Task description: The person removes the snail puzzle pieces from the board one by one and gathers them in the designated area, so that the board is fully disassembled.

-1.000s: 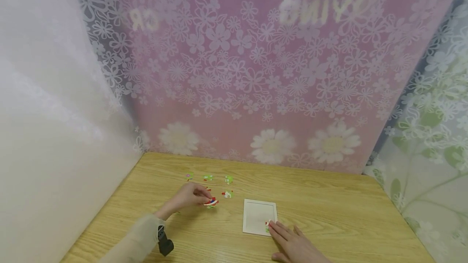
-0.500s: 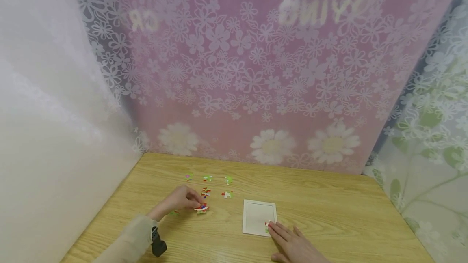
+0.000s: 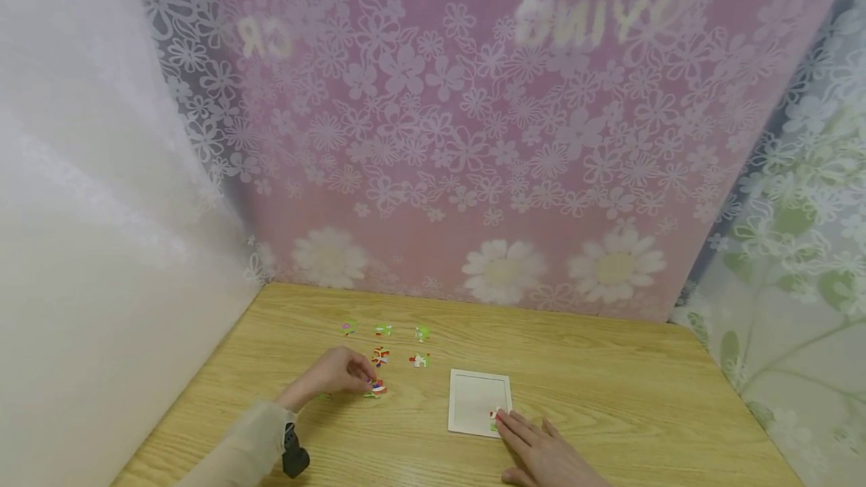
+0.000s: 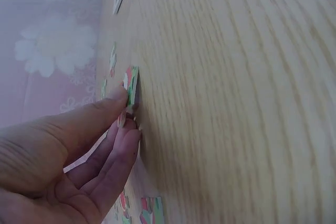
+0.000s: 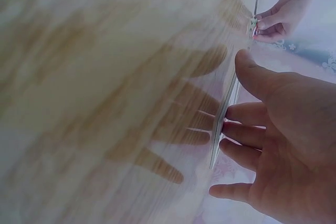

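Note:
Between thumb and fingers, my left hand (image 3: 336, 370) pinches a jigsaw puzzle piece (image 3: 376, 388) coloured red, white, blue and green. In the left wrist view this held piece (image 4: 133, 85) stands tilted, close to the wooden tabletop; the fingers partly cover it. On the right, a white puzzle tray (image 3: 467, 397) with a raised rim lies flat. One jigsaw piece (image 3: 495, 419) sits in the tray's near right corner. My right hand (image 3: 544, 449) touches that corner with its fingers fairly straight, partly covering the piece there.
Loose jigsaw pieces lie in loose rows beyond the left hand, among them a red-and-yellow one (image 3: 380, 356) and a white-and-green one (image 3: 420, 360). Another piece (image 3: 325, 395) is partly hidden by the left wrist. A flowered pink curtain (image 3: 433, 171) borders the table's back.
My left hand has moved left and slightly nearer with the held jigsaw piece, uncovering the red-and-yellow piece, and the held piece has tilted a little. The right hand and tray stay put.

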Demonstrator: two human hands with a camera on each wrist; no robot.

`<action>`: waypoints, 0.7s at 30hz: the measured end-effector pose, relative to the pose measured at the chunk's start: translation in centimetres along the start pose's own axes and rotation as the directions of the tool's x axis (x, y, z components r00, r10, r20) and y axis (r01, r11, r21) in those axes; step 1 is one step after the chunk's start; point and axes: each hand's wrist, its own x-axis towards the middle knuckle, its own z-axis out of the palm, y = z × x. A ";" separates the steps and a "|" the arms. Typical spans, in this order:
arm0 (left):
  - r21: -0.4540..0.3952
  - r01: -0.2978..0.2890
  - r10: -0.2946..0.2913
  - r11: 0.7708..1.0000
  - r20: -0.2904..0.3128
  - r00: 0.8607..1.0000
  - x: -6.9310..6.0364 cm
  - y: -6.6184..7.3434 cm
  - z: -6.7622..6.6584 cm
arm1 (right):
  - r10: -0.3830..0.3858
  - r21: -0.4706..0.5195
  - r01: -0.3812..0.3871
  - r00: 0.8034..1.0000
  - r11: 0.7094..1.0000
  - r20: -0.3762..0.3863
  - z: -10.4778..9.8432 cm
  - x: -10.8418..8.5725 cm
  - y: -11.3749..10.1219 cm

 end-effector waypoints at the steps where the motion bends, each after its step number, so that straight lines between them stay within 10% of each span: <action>1: 0.011 -0.014 0.014 1.000 -0.003 1.000 0.0 0.0 0.0 | -0.002 0.000 0.002 1.000 1.000 0.000 0.0 0.0 0.0; 21: 0.084 -0.031 0.033 0.996 -0.026 0.999 -0.1 -0.1 0.3 | -0.004 0.009 0.004 1.000 1.000 -0.007 0.0 0.0 0.0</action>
